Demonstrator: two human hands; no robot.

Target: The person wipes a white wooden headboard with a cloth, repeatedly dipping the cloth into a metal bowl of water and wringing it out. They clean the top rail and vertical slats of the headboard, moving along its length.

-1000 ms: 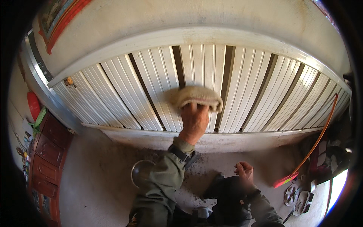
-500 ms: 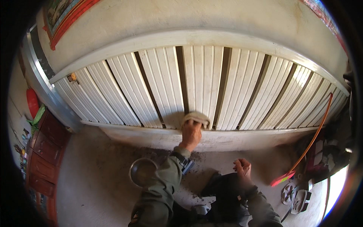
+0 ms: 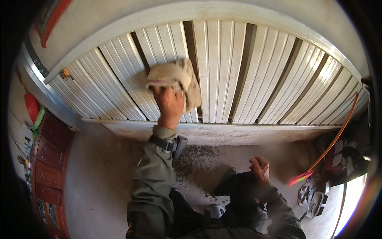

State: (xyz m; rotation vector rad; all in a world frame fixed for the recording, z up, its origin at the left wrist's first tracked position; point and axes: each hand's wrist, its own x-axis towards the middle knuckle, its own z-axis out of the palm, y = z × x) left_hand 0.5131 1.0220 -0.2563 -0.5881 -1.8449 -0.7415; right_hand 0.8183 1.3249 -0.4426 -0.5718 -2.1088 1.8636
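We see one beige cloth (image 3: 175,81), gripped by our left hand (image 3: 170,104) and pressed flat against the one white ribbed shutter (image 3: 254,75). Our right hand (image 3: 260,169) rests loosely curled on one knee (image 3: 238,185), holding nothing.

head cam – fisheye, looking down and forward | close to white ribbed panel (image 3: 246,75) (single view)
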